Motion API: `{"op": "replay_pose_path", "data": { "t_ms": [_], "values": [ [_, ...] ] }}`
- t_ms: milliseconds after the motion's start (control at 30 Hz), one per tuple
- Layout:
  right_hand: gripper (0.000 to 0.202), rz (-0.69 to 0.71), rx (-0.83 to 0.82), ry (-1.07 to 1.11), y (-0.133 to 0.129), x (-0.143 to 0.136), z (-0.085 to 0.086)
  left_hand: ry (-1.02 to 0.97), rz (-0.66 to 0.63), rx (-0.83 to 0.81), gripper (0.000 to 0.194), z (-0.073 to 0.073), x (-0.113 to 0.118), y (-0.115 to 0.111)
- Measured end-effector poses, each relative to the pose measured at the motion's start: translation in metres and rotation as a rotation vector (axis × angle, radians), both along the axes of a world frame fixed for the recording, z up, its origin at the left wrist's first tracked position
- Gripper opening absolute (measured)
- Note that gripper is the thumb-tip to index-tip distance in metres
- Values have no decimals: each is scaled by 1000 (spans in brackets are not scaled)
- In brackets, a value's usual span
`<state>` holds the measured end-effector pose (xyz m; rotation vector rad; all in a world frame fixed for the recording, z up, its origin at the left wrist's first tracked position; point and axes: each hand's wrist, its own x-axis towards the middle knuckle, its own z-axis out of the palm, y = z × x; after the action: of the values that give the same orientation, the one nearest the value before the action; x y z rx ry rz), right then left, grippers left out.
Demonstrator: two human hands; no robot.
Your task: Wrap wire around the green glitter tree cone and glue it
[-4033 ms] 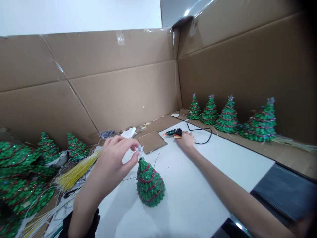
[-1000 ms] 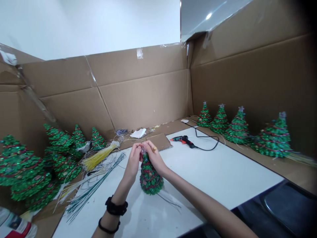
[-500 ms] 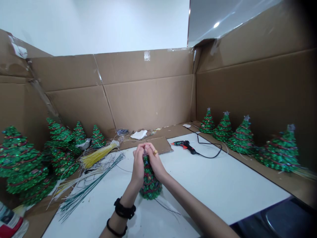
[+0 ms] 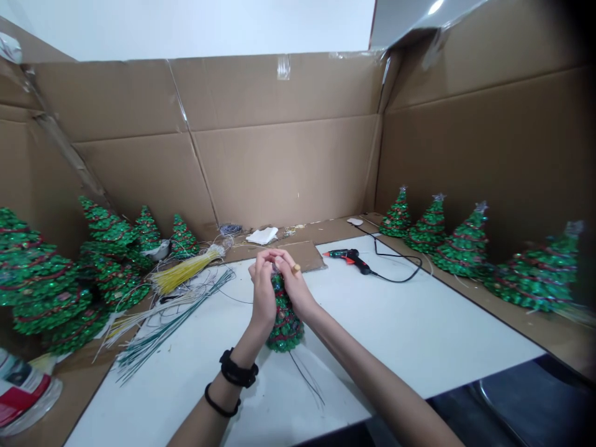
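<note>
A small green tinsel Christmas tree with red garland stands upright in front of me on the white board. My left hand is closed around the left side of its upper part. From the other side, my right hand wraps the same treetop, its fingers meeting those of the left. The very tip of the tree is mostly hidden between my palms. A yellowish ring shows at my right fingers. Thin wires trail from under the tree's base.
A glue gun with a black cord lies on the board to the right. Star-topped trees line the right cardboard wall. At left are more trees, yellow strands, green wires and a labelled tub.
The whole view has tilted downward, so the surroundings sit higher or shifted in the picture. Both hands keep their hold around the treetop.
</note>
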<state>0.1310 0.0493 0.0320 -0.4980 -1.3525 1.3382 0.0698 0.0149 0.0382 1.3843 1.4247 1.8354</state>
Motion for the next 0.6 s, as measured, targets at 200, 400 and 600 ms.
{"op": "replay_pose_path", "data": {
  "t_ms": [200,400,600],
  "values": [
    [26,2,-12,-4,-1,0,1,-60,50,56,17,0,6,2],
    [24,-12,-20,16,0,-2,0,-56,57,100,15,3,9,3],
    [22,-21,-23,10,2,-2,-1,-51,70,159,15,3,10,5]
  ]
}}
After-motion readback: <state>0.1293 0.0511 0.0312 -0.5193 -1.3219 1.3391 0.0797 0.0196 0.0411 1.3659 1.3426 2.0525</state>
